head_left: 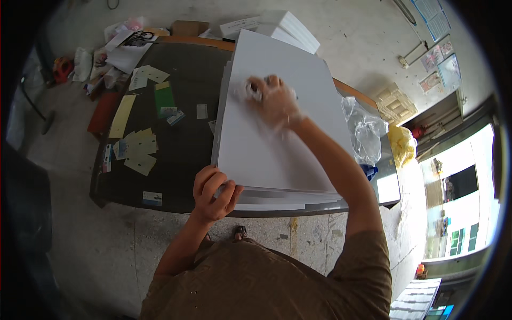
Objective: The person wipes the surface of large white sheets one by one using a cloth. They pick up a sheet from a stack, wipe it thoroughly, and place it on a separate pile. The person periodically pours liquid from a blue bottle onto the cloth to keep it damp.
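A stack of large white sheets point(256, 154) lies on the dark table, its edges slightly uneven. At its near left corner my left hand point(212, 193) is closed, fingers curled over the edge of the sheets. On the upper part of the top sheet is my right hand point(276, 104), smeared by motion. Its fingers are bent round a whitish wad point(254, 90) that looks like crumpled cloth, pressed to the surface. A faint shadow falls beneath that hand and forearm.
Left on the dark table point(186, 144) lie pale paper tags point(140, 154), a green card point(164, 100) and small labels point(152, 198). Clear plastic film point(365, 130) and a blue object point(369, 171) sit right of the stack. Beyond the far edge are white blocks point(288, 29) and a cardboard box point(189, 28).
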`<state>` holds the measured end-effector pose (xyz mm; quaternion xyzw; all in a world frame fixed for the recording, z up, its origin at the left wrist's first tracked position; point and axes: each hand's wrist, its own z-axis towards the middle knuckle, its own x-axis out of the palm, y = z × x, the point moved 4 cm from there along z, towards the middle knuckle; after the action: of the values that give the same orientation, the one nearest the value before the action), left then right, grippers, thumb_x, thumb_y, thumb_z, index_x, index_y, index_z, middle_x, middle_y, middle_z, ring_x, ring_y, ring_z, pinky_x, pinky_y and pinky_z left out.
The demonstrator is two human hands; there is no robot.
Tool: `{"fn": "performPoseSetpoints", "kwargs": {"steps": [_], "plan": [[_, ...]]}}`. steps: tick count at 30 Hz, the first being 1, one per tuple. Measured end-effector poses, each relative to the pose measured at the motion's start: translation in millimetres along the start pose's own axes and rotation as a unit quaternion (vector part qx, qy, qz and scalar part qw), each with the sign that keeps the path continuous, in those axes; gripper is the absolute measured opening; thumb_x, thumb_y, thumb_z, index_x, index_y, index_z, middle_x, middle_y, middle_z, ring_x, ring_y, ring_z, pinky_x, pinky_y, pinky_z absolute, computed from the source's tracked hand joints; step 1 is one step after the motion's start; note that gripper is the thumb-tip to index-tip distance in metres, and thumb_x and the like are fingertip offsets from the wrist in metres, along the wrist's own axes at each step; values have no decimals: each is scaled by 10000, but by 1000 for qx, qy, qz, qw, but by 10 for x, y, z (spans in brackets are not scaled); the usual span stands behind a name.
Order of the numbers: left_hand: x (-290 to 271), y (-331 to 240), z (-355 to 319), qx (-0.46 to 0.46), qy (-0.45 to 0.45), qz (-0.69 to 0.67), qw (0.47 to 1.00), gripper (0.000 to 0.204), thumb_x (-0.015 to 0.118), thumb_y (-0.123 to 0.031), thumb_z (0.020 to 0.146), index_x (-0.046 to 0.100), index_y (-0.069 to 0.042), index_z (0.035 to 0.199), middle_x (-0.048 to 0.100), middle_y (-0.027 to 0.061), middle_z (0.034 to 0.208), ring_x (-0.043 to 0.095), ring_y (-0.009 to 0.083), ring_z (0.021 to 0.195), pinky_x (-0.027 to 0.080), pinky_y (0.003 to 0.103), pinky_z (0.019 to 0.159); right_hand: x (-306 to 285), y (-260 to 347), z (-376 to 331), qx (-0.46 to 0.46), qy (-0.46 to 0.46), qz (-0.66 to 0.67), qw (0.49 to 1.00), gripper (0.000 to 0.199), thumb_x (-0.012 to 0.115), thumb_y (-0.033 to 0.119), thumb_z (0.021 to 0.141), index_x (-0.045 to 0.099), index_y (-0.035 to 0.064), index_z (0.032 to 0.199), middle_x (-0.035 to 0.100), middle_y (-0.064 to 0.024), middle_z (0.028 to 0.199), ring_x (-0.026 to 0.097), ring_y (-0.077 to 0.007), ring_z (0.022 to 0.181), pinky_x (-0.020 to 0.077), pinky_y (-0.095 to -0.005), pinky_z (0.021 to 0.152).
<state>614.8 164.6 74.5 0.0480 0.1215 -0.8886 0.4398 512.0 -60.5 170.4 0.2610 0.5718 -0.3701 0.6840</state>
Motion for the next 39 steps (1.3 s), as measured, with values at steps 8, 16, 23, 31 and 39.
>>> {"fn": "performPoseSetpoints", "kwargs": {"steps": [8,16,23,31,39], "plan": [[-91,33,-8,-15,27,2,1000,261,773,-155,819,607,-48,991,537,108,1054,557,316,1001,539,417,778,-77,-36,19,-46,67,83,993,573,642,421,892,455,173,1374,533,-200,1217,492,-370,1224,442,-492,1014],[-30,40,37,-22,15,-73,997,253,757,-133,825,577,-67,989,517,100,1052,542,330,1030,544,478,829,-266,597,-843,-228,48,119,965,573,675,467,845,482,265,1346,498,-230,1177,491,-418,1190,412,-567,981],[-55,-32,60,-46,12,-34,998,217,793,-164,790,596,-75,806,547,86,987,573,270,997,587,455,819,270,-255,1380,-4,55,29,998,470,513,445,974,453,268,1405,489,-219,1266,546,-389,1151,496,-458,964],[-171,-127,80,-105,64,-9,992,229,843,-155,722,634,-78,778,576,85,986,573,285,1047,611,448,822,928,-1494,3054,-7,5,-117,993,429,490,380,988,485,241,1394,501,-99,1389,551,-307,1184,500,-383,964],[-137,-121,68,-92,86,13,992,226,739,-163,840,573,-85,972,518,107,1063,530,324,1068,558,504,842,637,-1350,2107,-92,36,-62,993,394,591,332,933,570,196,1302,566,-148,1265,557,-338,1153,485,-419,940]]}}
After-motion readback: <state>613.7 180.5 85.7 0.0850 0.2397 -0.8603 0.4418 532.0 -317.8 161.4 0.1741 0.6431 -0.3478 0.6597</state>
